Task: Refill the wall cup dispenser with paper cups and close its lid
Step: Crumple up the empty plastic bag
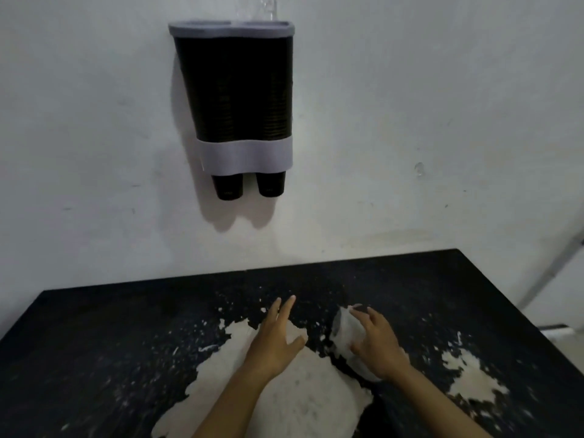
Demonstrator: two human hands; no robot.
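A two-column cup dispenser (240,90) hangs on the white wall, dark and see-through, with a grey top rim and a grey band (246,154) near the bottom. Its lid (271,3) seems raised at the top edge of the view, barely visible. Two black cup bottoms (248,186) stick out below the band. On the table, a stack of dark cups in a whitish plastic sleeve (346,335) lies on its side. My right hand (377,343) is closed over this sleeve. My left hand (278,336) hovers flat beside it, fingers spread, holding nothing.
The black table (110,336) has large worn white patches and meets the wall at its far edge. Its right edge runs diagonally at right, where a pale pipe (556,263) stands against the wall.
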